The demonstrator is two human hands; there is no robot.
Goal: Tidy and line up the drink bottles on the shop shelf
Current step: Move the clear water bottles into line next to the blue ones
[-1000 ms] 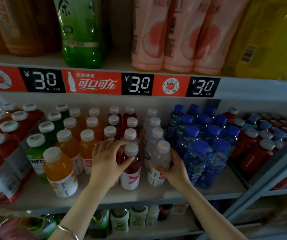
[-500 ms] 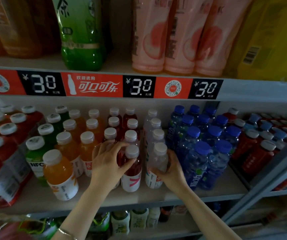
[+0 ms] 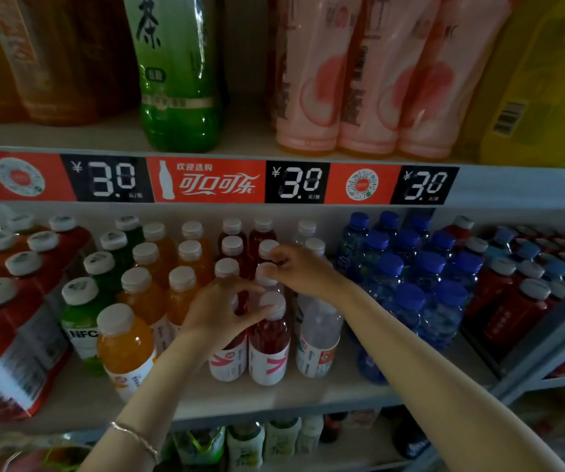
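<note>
Fingers (image 3: 240, 289) of the left hand (image 3: 218, 316) curl over the top of the front-left red bottle (image 3: 228, 361), with the thumb against the white cap of the front-right red bottle (image 3: 269, 342) touching it. Fingers (image 3: 279, 264) of the right hand (image 3: 304, 270) pinch the cap of the second red bottle (image 3: 264, 273) just behind. All three stand upright in the middle of the shelf (image 3: 274, 400), between the orange bottles (image 3: 126, 345) and a clear bottle (image 3: 318, 335). Blue-capped water bottles (image 3: 407, 301) stand further right. A bracelet (image 3: 134, 434) circles the left wrist.
</note>
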